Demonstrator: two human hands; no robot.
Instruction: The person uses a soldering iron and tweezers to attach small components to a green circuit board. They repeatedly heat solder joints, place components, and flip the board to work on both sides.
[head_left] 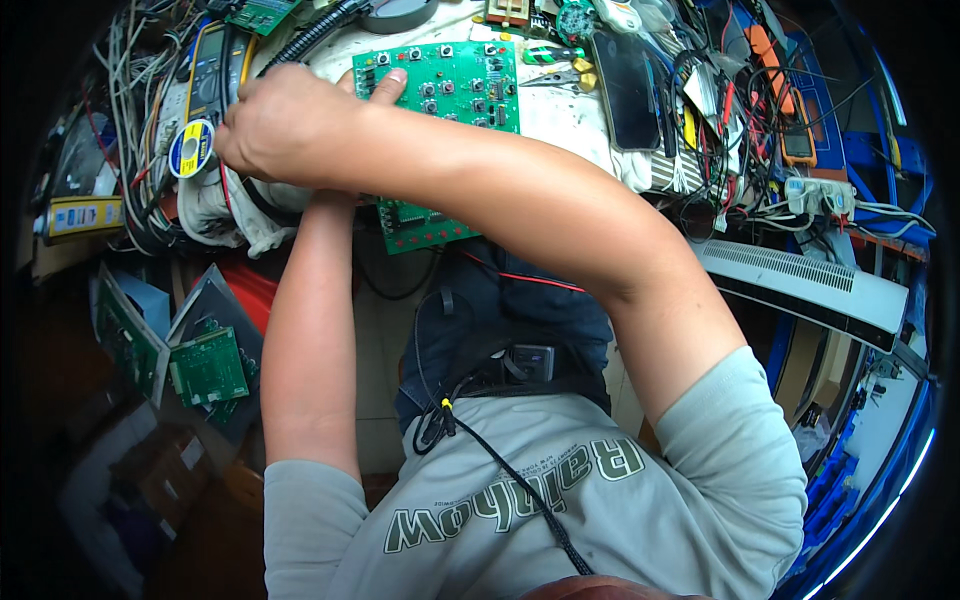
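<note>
A green circuit board (440,72) with rows of small push buttons lies at the table's near edge, partly covered by my right forearm. My left hand (388,88) is at the board's left side, its thumb resting on the top face; its other fingers are hidden. Crossing over my left wrist, my right hand (290,130) is closed, fingers curled down beside a solder spool (191,149) with a yellow and blue label. Fingertips are close against the spool's edge, and what they hold is hidden.
A yellow multimeter (208,65) lies behind the spool. To the right are pliers (565,77), a dark phone (628,90) and tangled cables (710,110). A black spiral holder (315,35) stands behind my right hand. More green boards (210,367) sit low at the left.
</note>
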